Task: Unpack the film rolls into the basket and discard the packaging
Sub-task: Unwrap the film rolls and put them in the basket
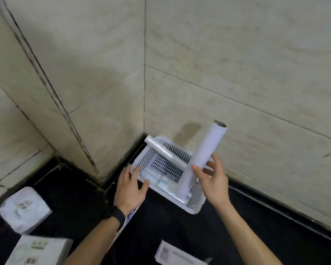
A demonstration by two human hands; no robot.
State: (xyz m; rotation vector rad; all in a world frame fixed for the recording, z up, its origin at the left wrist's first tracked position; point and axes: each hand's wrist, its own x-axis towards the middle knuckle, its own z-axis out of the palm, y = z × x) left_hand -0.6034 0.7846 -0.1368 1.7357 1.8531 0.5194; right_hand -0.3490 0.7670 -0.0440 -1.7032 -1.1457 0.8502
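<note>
A white perforated basket (194, 208) sits on the dark floor in the tiled corner. One clear film roll (158, 147) lies slanted across its far rim. A second, longer white roll (204, 152) stands tilted with its lower end inside the basket. My right hand (213, 180) is beside that roll, fingers spread, thumb touching its side. My left hand (130, 186) rests open on the basket's near left rim, a ring on one finger and a black band on the wrist.
White packaging boxes lie on the floor at the lower left (24, 209) (38, 251). A flat printed package (178, 255) lies near the bottom edge. Another flat package (129, 217) pokes out under my left wrist. Tiled walls close in behind the basket.
</note>
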